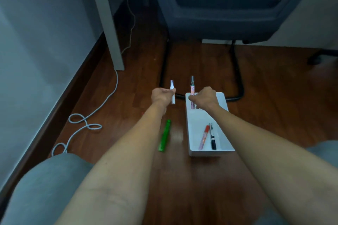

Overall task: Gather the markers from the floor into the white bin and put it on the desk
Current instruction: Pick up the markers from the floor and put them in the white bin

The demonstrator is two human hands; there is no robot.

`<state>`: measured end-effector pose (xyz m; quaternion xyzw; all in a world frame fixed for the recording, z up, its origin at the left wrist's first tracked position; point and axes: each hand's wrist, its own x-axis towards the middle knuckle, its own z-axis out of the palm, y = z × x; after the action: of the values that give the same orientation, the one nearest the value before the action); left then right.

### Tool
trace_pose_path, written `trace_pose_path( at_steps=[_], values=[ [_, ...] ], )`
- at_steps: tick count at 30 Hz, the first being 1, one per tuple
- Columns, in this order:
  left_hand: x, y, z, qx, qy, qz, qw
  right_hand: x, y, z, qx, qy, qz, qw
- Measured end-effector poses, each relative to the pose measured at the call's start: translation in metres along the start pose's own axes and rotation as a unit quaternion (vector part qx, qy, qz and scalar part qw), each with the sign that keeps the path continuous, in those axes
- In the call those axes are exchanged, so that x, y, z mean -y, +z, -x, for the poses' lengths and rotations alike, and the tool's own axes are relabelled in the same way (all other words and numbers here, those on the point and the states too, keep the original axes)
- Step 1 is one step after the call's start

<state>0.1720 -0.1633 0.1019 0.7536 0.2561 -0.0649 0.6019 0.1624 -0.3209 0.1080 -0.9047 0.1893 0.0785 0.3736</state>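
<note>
Left hand [163,95], closed around a white marker [172,92], which it holds roughly upright above the wooden floor [274,97], just left of the white bin [208,152]. Right hand [205,98], closed around a pink marker [192,93], held over the far end of the bin; the marker's grey tip points away from the person, and its lower end reaches down into the bin's interior, though contact with the bin bottom cannot be judged. Both forearms extend forward from the lower edge of the view.

The bin is a long rectangular tray resting on the floor, its long side running away from the viewer. At its near end lie a red marker [204,138] and a black marker [212,138], side by side and close together.

A green marker [165,136] lies on the floor just left of the bin, parallel to it and partly under the left forearm.

Beyond the hands stand the black tube frame [237,71] of a dark blue chair [228,5] and, to the left, a grey bench leg [109,23]. A white cable [86,122] loops across the floor beside the wall [36,42]. Grey-clad knees [45,188] appear at the lower corners.
</note>
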Motion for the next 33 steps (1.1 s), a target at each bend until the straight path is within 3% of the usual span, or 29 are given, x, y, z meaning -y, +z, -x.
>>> trace_pose_path(
  at_steps=[7, 18, 24, 33],
  values=[
    [0.009, 0.081, 0.037, 0.110, 0.017, -0.099, 0.989, -0.072, -0.037, 0.015, -0.021, 0.079, 0.022, 0.996],
    [0.049, 0.112, 0.063, 0.129, 0.016, -0.211, 0.969, -0.126, -0.015, 0.033, -0.009, 0.127, 0.009, 0.992],
    [0.032, 0.081, 0.052, 0.105, 0.050, -0.167, 0.979, -0.095, -0.024, 0.029, -0.019, 0.088, -0.007, 0.996],
    [0.011, -0.021, 0.003, -0.009, 0.026, -0.112, 0.993, -0.008, 0.026, 0.018, 0.012, -0.006, -0.027, 1.000]
  ],
)
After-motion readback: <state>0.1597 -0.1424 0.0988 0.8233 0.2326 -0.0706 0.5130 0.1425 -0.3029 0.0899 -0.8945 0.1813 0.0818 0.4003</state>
